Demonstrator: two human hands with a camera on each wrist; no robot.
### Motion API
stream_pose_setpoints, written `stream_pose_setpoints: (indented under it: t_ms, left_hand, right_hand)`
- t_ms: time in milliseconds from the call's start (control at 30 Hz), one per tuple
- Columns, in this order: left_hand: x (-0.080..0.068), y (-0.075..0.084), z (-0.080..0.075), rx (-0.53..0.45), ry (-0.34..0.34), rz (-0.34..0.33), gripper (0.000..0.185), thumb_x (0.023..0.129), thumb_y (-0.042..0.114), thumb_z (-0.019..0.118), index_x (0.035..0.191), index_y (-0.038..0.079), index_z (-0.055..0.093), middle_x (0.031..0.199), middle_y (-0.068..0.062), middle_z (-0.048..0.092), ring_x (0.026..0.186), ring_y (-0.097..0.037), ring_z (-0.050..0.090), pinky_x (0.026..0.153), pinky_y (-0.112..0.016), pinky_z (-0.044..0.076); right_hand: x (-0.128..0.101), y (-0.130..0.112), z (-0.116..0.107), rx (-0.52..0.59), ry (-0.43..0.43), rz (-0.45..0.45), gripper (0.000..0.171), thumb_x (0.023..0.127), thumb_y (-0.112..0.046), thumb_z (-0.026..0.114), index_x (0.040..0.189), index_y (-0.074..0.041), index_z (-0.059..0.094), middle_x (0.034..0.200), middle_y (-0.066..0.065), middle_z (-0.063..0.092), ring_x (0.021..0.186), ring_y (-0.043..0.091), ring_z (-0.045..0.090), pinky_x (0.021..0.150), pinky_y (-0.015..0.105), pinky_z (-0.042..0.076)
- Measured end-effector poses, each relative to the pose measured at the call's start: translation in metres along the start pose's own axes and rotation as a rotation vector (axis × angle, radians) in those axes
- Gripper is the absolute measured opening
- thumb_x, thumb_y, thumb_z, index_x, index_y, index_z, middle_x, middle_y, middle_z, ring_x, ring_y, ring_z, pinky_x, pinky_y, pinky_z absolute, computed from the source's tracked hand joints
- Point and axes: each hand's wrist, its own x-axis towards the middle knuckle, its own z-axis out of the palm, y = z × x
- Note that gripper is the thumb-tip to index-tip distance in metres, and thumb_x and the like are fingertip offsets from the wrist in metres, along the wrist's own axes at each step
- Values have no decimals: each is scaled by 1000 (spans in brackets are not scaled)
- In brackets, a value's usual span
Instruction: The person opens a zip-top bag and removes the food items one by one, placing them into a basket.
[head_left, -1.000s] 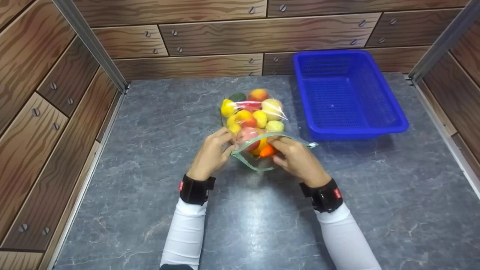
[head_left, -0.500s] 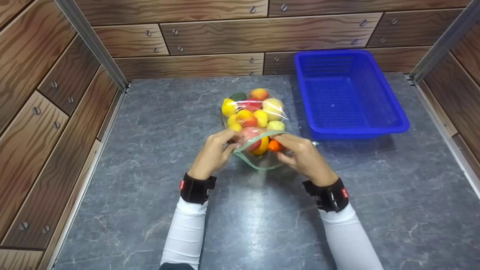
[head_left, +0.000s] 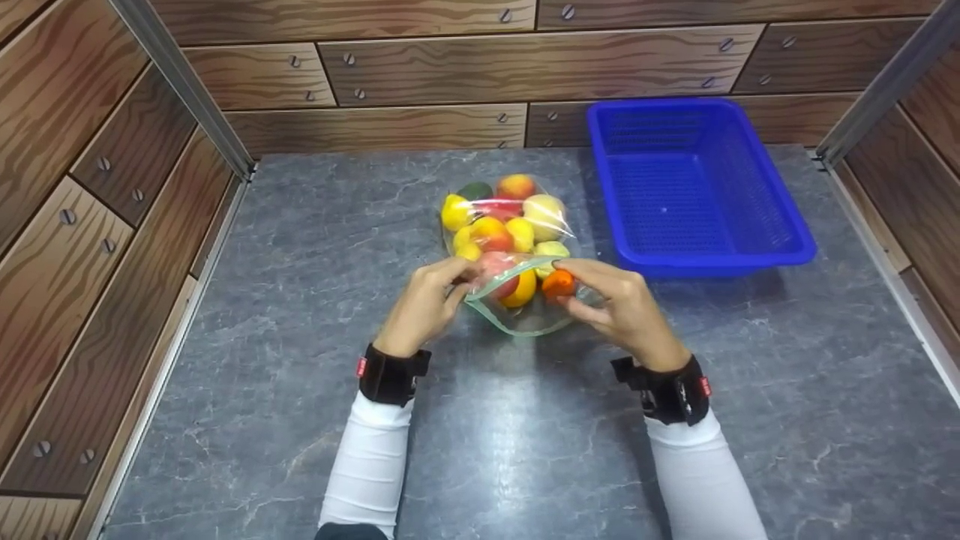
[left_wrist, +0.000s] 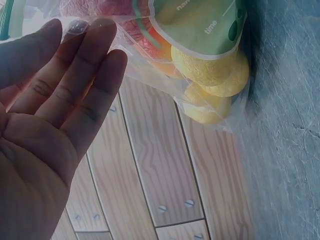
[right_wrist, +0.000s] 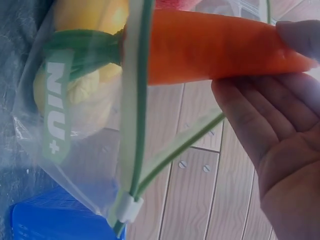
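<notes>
Long white sleeves [head_left: 373, 461] on both forearms, bare left hand [head_left: 421, 309] and right hand [head_left: 626, 315], a black strap [head_left: 391, 375] on each wrist bearing a small red tag, lettering too small to read.

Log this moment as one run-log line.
left hand: holds zip bag mouth | right hand: pinches carrot | blue basket: beside
</notes>
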Motion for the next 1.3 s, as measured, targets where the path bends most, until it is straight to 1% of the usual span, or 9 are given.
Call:
stream_pose_setpoints:
  t_ms: [100,267,467,700,833,933,1133,1200,1300]
  left_hand:
    - [-1,-1,0,6,4,4,16,94,-1,71,109,4,73,105,-10,76,97,-22,73,87,-25,59]
    - [-4,-3,-1,5,5,5,16,93,-3,72,107,4,73,104,-10,75,97,-22,73,88,-26,59]
    - [-7,-5,-4,14,12,5,13,93,-4,71,104,4,72,103,-10,75,95,-22,72,86,-28,60]
    - [-8,-7,-5,31,16,7,12,93,-5,70,102,3,72,101,-10,75,94,-22,72,85,-28,60]
    - [-9,-5,-4,30,14,4,12,93,-5,70,101,3,72,101,-11,75,94,-23,72,85,-29,60]
    - [-8,-4,-3,20,10,7,12,93,-6,70,102,3,72,101,-11,75,94,-23,73,85,-29,61]
    - [-5,-1,-2,14,3,12,11,94,-3,70,103,4,73,100,-10,75,94,-22,72,85,-30,61]
    - [-4,-1,-2,20,2,14,10,94,-2,71,102,4,72,100,-9,75,93,-22,71,84,-30,60]
    - [-2,0,-2,26,-1,18,9,94,-2,71,101,5,72,98,-8,74,91,-21,71,83,-30,60]
  right_hand:
    - [0,-1,-2,12,22,-13,44,76,10,78,119,9,70,116,25,72,102,45,71,104,20,49]
    - [1,-4,-6,38,48,3,43,76,9,80,118,8,72,116,22,74,102,41,72,104,20,50]
    - [3,-7,-10,70,85,71,43,76,10,83,117,4,74,114,19,75,105,27,73,99,20,53]
    - [3,-9,-12,101,127,98,40,74,13,84,113,7,75,111,21,75,107,15,72,95,21,56]
    - [2,-11,-16,167,138,131,39,74,17,82,112,9,74,111,21,75,107,9,71,90,23,58]
    - [1,-12,-21,210,160,155,40,74,20,80,113,10,73,111,22,75,105,9,72,88,24,60]
    - [-1,-13,-32,278,225,192,39,76,22,77,114,13,72,108,30,73,102,14,74,87,27,61]
    - [-1,-15,-36,298,257,197,37,78,20,77,114,13,71,109,27,74,101,17,75,86,28,61]
    - [-2,-18,-43,314,316,199,34,80,15,79,113,14,71,110,19,76,100,19,75,85,27,61]
